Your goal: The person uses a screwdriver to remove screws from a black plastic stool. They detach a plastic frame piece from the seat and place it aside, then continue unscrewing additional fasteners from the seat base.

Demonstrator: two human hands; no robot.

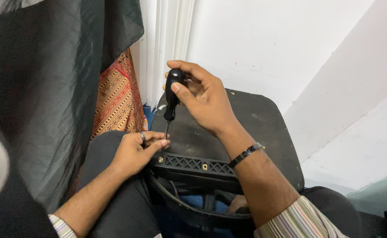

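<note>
My right hand [202, 97] grips the black handle of a screwdriver [172, 94], held upright with its thin shaft pointing down. The tip meets a screw [161, 158] at the left end of a black plastic bracket [198, 165] fixed to a dark upturned chair seat board [255, 128]. My left hand [136, 152] rests on my knee, thumb and fingers pinched around the shaft's lower end by the screw. A ring is on one left finger and a dark bracelet on my right wrist.
A second brass screw [205, 166] sits mid-bracket. A black curved chair frame [189, 207] lies below the bracket. Dark cloth [48, 88] and an orange patterned fabric [116, 94] hang at left. White walls [268, 39] stand behind.
</note>
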